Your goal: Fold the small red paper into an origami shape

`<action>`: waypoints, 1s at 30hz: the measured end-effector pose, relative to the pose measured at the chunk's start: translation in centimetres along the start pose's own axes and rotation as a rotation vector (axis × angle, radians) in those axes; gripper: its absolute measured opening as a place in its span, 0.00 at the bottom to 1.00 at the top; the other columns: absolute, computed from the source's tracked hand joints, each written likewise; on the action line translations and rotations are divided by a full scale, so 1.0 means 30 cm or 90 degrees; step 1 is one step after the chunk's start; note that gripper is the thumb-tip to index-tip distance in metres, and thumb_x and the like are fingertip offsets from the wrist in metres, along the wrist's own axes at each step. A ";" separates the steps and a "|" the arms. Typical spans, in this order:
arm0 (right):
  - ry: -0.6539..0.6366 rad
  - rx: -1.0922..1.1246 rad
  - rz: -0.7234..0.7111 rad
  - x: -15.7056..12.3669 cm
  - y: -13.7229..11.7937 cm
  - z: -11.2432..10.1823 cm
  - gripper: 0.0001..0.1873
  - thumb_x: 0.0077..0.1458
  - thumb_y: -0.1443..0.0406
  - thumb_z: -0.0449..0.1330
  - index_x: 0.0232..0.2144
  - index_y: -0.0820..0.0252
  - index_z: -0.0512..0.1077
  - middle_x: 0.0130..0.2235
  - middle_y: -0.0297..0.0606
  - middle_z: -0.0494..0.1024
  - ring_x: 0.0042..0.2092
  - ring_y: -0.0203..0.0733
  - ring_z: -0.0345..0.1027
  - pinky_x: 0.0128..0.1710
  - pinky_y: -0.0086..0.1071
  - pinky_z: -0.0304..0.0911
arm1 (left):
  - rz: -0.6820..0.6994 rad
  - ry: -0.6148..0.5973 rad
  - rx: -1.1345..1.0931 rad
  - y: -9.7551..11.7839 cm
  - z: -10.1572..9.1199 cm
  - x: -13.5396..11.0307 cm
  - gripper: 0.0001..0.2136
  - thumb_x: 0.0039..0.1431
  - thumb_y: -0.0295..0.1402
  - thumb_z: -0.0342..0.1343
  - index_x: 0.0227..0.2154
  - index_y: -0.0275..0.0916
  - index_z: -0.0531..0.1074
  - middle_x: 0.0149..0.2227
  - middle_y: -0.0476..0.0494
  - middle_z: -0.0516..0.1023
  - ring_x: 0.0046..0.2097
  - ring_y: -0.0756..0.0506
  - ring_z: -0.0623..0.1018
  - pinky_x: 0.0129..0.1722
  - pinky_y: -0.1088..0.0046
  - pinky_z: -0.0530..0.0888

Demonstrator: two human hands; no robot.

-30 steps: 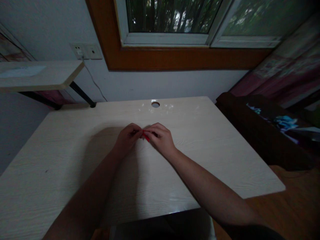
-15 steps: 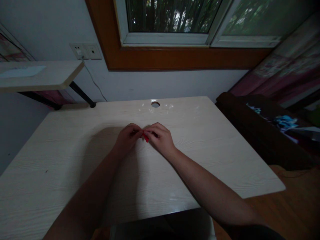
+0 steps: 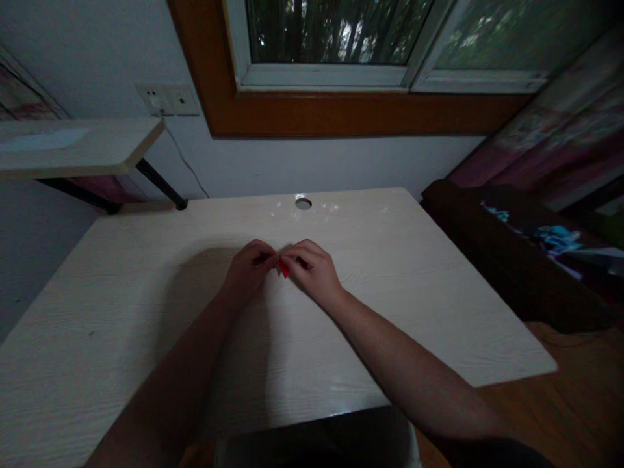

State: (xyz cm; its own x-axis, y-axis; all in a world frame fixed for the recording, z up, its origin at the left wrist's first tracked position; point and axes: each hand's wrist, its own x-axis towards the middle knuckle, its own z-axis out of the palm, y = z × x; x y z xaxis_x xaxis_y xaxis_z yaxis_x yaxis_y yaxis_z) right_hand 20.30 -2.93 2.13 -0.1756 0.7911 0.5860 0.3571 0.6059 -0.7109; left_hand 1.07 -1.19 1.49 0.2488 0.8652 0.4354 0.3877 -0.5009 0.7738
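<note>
Over the middle of the pale wood-grain desk (image 3: 409, 292), my two hands meet fingertip to fingertip. Between them is a small red piece (image 3: 283, 267), thin and pointed like folded paper or ribbon; its exact kind is too small to tell. My left hand (image 3: 248, 270) pinches it from the left with thumb and forefinger. From the other side my right hand (image 3: 314, 266) pinches it the same way. A short red tip hangs below the fingers, and the rest is hidden by them.
A raised shelf (image 3: 121, 153) on black legs stands at the back left. Behind it a white cable (image 3: 180, 153) runs down from a wall socket (image 3: 168, 99). A round hole (image 3: 303, 204) is near the desk's back edge. Dark brown furniture (image 3: 497, 253) flanks the right side.
Both hands stay in place. The fingertips have drawn slightly closer together, and less of the red piece shows between them.
</note>
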 end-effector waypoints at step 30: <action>-0.022 -0.031 -0.018 -0.003 -0.002 -0.002 0.08 0.62 0.68 0.59 0.39 0.54 0.78 0.39 0.39 0.79 0.40 0.40 0.73 0.41 0.34 0.69 | -0.010 -0.017 0.002 0.013 -0.003 -0.001 0.04 0.61 0.31 0.59 0.30 0.39 0.73 0.31 0.48 0.74 0.34 0.49 0.74 0.35 0.73 0.71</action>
State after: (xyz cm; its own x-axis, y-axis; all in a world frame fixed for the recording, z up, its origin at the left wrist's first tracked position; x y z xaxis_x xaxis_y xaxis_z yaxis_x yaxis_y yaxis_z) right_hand 20.35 -3.04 2.13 -0.2184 0.7764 0.5912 0.3960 0.6242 -0.6735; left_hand 1.14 -1.41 1.81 0.2664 0.8722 0.4104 0.3942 -0.4871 0.7793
